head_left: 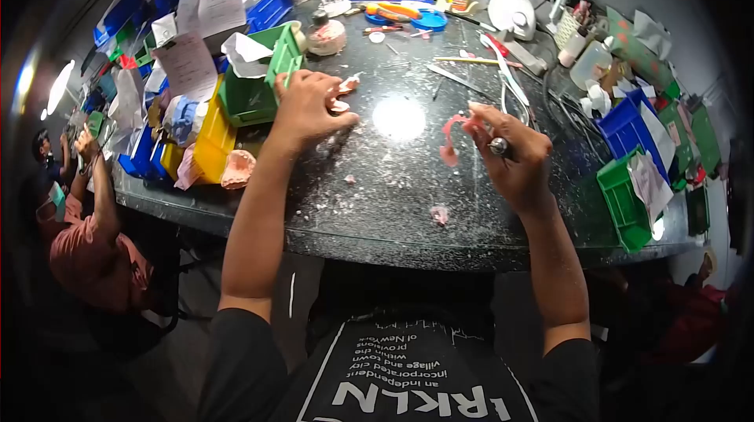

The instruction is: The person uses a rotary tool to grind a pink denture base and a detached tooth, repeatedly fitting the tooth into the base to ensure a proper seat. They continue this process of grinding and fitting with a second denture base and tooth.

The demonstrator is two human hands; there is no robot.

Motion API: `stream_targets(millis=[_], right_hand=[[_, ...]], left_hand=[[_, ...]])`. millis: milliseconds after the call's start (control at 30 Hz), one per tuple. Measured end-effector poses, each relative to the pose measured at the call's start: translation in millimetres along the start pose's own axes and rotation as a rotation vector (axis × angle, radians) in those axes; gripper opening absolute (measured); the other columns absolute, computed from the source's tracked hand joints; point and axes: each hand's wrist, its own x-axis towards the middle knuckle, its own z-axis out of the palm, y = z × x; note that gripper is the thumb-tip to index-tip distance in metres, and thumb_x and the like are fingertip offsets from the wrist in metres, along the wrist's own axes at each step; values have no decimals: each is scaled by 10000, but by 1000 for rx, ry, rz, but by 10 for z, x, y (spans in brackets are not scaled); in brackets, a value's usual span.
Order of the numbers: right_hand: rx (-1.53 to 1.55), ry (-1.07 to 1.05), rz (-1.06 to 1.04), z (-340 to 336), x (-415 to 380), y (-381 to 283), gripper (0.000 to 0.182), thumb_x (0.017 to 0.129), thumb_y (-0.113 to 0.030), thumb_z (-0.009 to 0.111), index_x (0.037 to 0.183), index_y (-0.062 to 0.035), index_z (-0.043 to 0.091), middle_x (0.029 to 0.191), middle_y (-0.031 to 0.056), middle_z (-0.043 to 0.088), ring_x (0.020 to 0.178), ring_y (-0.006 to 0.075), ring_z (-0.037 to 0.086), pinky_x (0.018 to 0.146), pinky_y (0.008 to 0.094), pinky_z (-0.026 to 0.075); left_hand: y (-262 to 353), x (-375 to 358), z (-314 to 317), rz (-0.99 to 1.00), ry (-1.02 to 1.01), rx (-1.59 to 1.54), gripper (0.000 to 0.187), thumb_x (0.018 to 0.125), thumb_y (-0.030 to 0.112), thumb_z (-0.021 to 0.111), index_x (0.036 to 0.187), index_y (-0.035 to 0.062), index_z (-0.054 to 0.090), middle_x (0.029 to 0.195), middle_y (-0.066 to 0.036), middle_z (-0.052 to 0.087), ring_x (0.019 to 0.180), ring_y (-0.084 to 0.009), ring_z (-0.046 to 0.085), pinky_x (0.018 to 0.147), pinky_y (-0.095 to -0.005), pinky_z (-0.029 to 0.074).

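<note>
My left hand (310, 104) is over the bench beside the green bin, its fingers curved and the thumb stretched apart from them. Small pink-and-white pieces (339, 106) are at its fingertips; whether they touch is hard to tell. My right hand (514, 151) is closed above the bench. Between its fingertips is a thin, curved pink piece (449, 153), like a denture base. The same hand also grips a tool with a round metal end (499, 147), its rest hidden in the fingers. Pink scraps (439, 215) and pale dust lie on the dark bench (369, 218).
A green bin (250, 96), a yellow bin (214, 139) and a pink dental cast (238, 169) are at left. A glass jar (326, 35), pliers (510, 76) and a metal blade (463, 80) lie farther back. Another green bin (624, 202) stands right. A person (102, 241) sits left.
</note>
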Motion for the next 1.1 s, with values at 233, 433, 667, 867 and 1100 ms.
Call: stream_targets(millis=[233,433,667,867,1100], right_hand=[[-30,-36,42,-143,-71,21,266,837,-18,745,1096,8,695,985,173,732,788,171,729,634,267,562],[-34,-40,-2,-76,101,-5,223,851,-126,726,1045,-20,697,859,149,724,681,259,718,572,331,557],[-120,-195,-13,-83,362,-77,237,817,-42,744,1039,22,695,855,168,712,680,241,710,596,305,551],[-127,-229,15,39,208,-4,276,785,-5,753,1053,30,693,778,118,692,566,174,634,517,284,489],[-168,-233,15,21,157,-20,320,742,45,752,1056,46,692,777,121,693,565,163,634,520,267,495]], left_hand=[[178,12,78,39,69,-278,675,664,241,828,1262,48,583,1119,-94,638,1081,-235,605,1023,-392,362],[894,-12,-178,121,-148,-1067,865,684,46,814,1433,22,383,1260,-125,537,1052,-172,642,866,-284,540],[986,36,-236,268,-147,-1246,935,641,-13,811,1448,-23,339,1283,-152,541,1140,-199,605,985,-327,494],[924,-135,-12,212,-171,-1386,924,643,-69,779,1447,-45,324,1326,-169,518,1171,-208,585,1006,-339,478],[947,-154,42,169,-191,-1507,844,674,-94,696,1444,5,365,1326,-143,534,1113,-178,630,1007,-332,482]])
